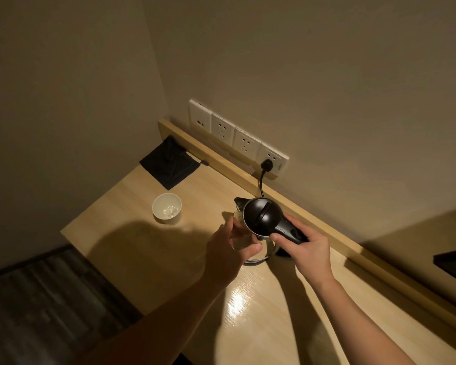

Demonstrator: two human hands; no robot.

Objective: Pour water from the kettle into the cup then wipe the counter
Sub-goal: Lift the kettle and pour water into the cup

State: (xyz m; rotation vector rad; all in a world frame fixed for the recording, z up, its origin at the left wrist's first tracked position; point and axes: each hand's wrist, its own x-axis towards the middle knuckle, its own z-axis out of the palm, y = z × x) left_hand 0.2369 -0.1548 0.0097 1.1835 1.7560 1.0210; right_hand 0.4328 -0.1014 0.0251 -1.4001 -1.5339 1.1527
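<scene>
I see both hands on the kettle [262, 216], which sits near the back edge of the light wood counter [169, 248], on what looks like its base, though I can't tell for sure. My right hand [304, 248] is closed round the black handle, fingers wrapped, thumb on top. My left hand [228, 250] cups the clear glass body from the left side, fingers curved and partly open, thumb at the lower front; it touches the glass but isn't a full grip. Kettle lid is black and shut, spout points away towards the back left.

The cup [167, 208] is white, upright, well apart from the kettle to the left, open mouth up with a few pale bits at the bottom; can't tell what they are.

A black cloth [169, 164] lies flat in the back left corner of the counter, against the raised wooden ledge [221, 164]. A black cord [261, 184] runs up from behind the kettle to a plug [267, 164] in the rightmost of four white wall sockets [244, 142]. The hands cast dark shadows across the counter.
</scene>
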